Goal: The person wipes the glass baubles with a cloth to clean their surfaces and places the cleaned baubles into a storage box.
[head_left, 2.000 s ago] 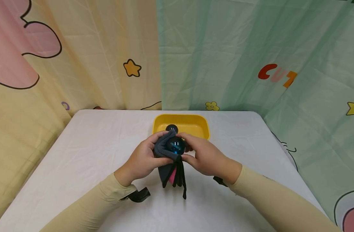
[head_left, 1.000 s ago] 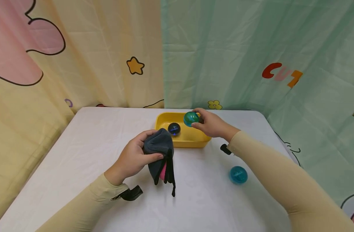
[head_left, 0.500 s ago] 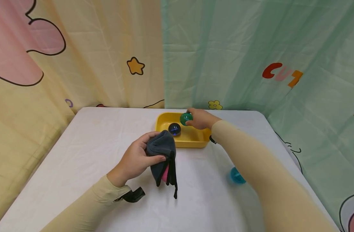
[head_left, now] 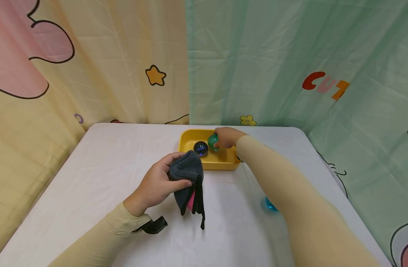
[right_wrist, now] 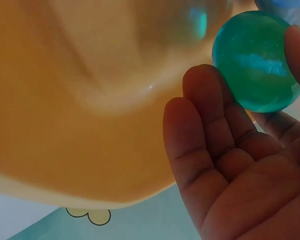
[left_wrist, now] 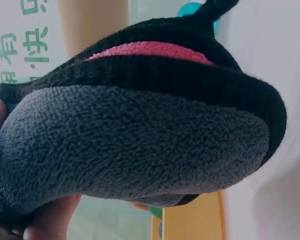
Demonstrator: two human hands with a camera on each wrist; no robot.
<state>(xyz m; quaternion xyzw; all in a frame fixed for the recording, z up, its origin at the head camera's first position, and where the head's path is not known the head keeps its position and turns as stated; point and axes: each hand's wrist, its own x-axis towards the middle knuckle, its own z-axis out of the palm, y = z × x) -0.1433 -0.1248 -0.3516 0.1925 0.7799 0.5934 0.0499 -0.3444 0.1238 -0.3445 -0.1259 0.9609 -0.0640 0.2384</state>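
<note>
My left hand (head_left: 155,185) holds a folded dark grey towelling cloth (head_left: 186,168) with black edging and a strip of pink; the cloth fills much of the left wrist view (left_wrist: 140,135). Inside the yellow tray (head_left: 220,167), my right hand (head_left: 228,137) grips a clear green ball (head_left: 212,141) between thumb and fingers. In the right wrist view the green ball (right_wrist: 255,62) sits at the fingertips. A dark blue ball (head_left: 200,148) lies in the tray just left of the green one.
A light blue ball (head_left: 270,205) rests on the white table (head_left: 230,222) at the right, partly hidden by my right forearm. Curtains with cartoon prints (head_left: 247,66) hang close behind the tray and along both sides.
The light blue ball, first in the cloth between both hands, went to the table at right. My right hand then took the green ball and moved it left and down into the tray.
</note>
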